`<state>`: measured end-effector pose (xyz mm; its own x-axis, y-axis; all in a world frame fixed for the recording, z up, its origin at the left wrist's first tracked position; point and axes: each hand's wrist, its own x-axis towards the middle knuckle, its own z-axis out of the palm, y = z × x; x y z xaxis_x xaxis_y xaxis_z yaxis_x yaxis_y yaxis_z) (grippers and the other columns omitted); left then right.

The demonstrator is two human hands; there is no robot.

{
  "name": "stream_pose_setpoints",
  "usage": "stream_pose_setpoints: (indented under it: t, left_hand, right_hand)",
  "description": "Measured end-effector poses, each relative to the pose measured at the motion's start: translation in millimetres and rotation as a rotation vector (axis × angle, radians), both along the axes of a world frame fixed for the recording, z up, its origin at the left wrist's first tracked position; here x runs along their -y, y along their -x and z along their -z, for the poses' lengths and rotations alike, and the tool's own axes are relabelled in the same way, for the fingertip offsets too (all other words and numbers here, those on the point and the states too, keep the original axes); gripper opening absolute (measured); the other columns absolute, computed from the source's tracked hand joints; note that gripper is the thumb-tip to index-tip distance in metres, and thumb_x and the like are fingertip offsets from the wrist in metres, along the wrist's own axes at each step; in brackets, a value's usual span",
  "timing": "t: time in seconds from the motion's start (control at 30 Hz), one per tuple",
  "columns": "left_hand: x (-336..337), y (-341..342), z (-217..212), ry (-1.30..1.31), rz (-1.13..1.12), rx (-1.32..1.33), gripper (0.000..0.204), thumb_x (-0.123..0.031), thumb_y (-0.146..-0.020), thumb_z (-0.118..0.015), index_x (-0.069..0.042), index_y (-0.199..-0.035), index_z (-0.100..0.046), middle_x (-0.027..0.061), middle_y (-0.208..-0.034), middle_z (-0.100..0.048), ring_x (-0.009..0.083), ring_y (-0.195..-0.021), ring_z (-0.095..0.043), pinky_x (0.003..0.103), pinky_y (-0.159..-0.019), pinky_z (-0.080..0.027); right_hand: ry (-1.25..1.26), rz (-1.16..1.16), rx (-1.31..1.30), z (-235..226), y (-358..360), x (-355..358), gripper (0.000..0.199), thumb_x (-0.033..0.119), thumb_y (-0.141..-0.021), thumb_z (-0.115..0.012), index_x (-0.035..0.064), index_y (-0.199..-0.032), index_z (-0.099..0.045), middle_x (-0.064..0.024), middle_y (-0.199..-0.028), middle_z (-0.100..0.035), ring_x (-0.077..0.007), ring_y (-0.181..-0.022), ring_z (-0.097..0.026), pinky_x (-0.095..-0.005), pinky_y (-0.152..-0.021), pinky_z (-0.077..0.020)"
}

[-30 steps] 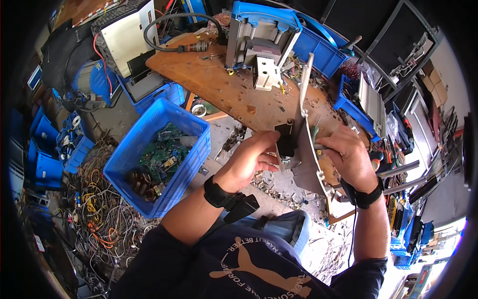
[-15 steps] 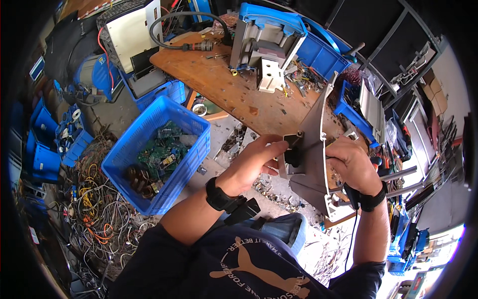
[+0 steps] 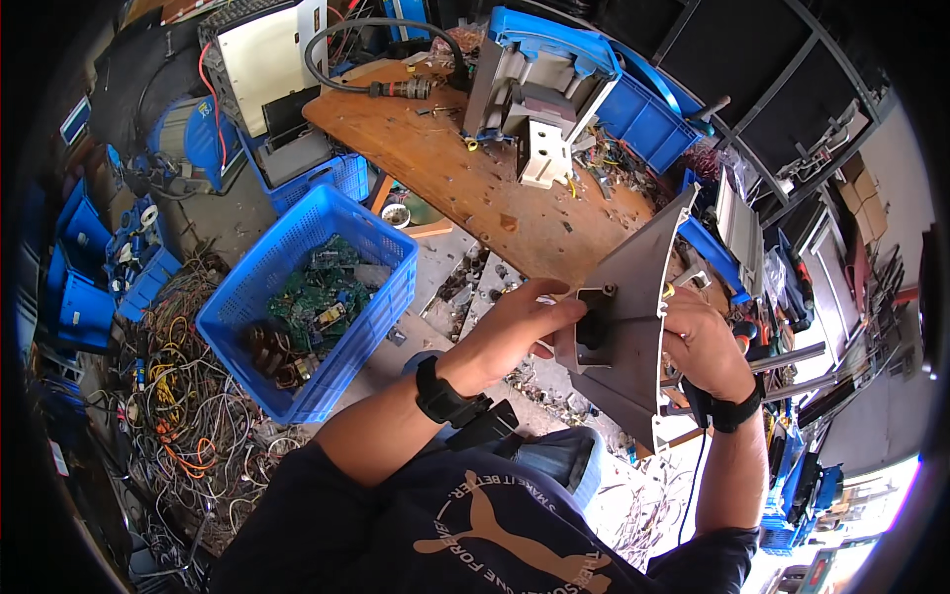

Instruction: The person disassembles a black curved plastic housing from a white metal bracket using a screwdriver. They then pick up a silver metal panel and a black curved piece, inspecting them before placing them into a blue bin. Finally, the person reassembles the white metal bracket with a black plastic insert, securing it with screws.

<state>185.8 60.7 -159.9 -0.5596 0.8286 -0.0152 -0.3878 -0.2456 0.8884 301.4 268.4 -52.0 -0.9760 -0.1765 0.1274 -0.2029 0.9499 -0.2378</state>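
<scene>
A grey metal panel (image 3: 633, 317) with a small black part set in a square cut-out (image 3: 592, 322) stands tilted in front of me. My left hand (image 3: 510, 332) grips its left edge, thumb near the black part. The panel's right edge sits in the closed fingers of my right hand (image 3: 705, 342). A black watch is on my left wrist (image 3: 443, 391) and a black strap on the right wrist. The panel hangs above the near end of a worn wooden workbench (image 3: 465, 173).
A blue crate (image 3: 252, 376) of green circuit boards stands to my left. Tangled wires (image 3: 168, 396) cover the floor at left. A grey and blue machine housing (image 3: 534, 89) sits on the bench, with blue bins, a white case (image 3: 262, 54) and metal rods around.
The panel has turned from nearly edge-on to showing its broad grey face, and my view has shifted closer. Both hands kept their hold throughout.
</scene>
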Motion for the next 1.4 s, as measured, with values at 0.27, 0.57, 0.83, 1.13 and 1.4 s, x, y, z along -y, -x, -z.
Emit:
stream_pose_setpoints:
  t: [0.27, 0.57, 0.83, 1.13, 1.4]
  left_hand:
    - [-2.7, 1.9, 20.9, -0.106, 0.076, 0.126, 0.051, -0.027, -0.088, -0.055, 0.002, -0.128, -0.040, 0.0057, -0.098, -0.060, 0.0091, -0.082, -0.058, 0.026, -0.069, -0.048]
    - [11.1, 2.3, 35.7, -0.152, 0.087, 0.027, 0.081, -0.054, -0.082, -0.059, 0.002, -0.134, -0.034, 0.0118, -0.127, -0.050, 0.0201, -0.115, -0.050, 0.035, -0.097, -0.040]
    - [17.0, 8.0, 42.4, -0.250, 0.088, 0.088, 0.050, -0.030, -0.095, -0.042, 0.004, -0.132, -0.038, 0.0174, -0.124, -0.052, 0.0254, -0.108, -0.056, 0.038, -0.091, -0.047]
    - [24.5, 15.6, 24.7, -0.415, 0.108, 0.400, 0.051, -0.032, -0.095, -0.044, 0.003, -0.130, -0.039, 0.0172, -0.121, -0.054, 0.0272, -0.105, -0.057, 0.039, -0.091, -0.047]
    - [28.5, 21.8, 27.4, -0.427, 0.079, 0.369, 0.050, -0.031, -0.094, -0.045, 0.004, -0.130, -0.040, 0.0172, -0.122, -0.053, 0.0266, -0.106, -0.057, 0.039, -0.091, -0.047]
  right_hand:
    - [0.020, -0.015, 0.003, -1.7, -7.6, 12.0, 0.015, 0.007, -0.073, -0.064, 0.0032, -0.087, -0.066, -0.0128, -0.076, -0.061, -0.0308, -0.076, -0.056, -0.0403, -0.071, -0.0433]
    - [-0.135, 0.038, 0.175, -11.3, -4.3, 23.3, 0.017, 0.014, -0.078, -0.062, 0.0066, -0.093, -0.065, -0.0126, -0.083, -0.062, -0.0319, -0.083, -0.058, -0.0408, -0.078, -0.0450]
    - [-0.068, 0.048, 0.148, -0.1, -3.3, 26.8, 0.019, 0.019, -0.081, -0.058, 0.0091, -0.096, -0.065, -0.0122, -0.088, -0.063, -0.0313, -0.087, -0.060, -0.0407, -0.077, -0.0472]
    - [-0.008, 0.006, -0.064, 32.2, 17.4, 28.4, 0.019, 0.014, -0.073, -0.065, 0.0079, -0.091, -0.065, -0.0112, -0.081, -0.062, -0.0291, -0.079, -0.059, -0.0403, -0.074, -0.0469]
    - [0.137, -0.004, -0.469, 4.8, -10.9, 85.4, 0.026, 0.011, -0.066, -0.072, 0.0038, -0.090, -0.063, -0.0087, -0.087, -0.057, -0.0273, -0.079, -0.056, -0.0373, -0.072, -0.0468]
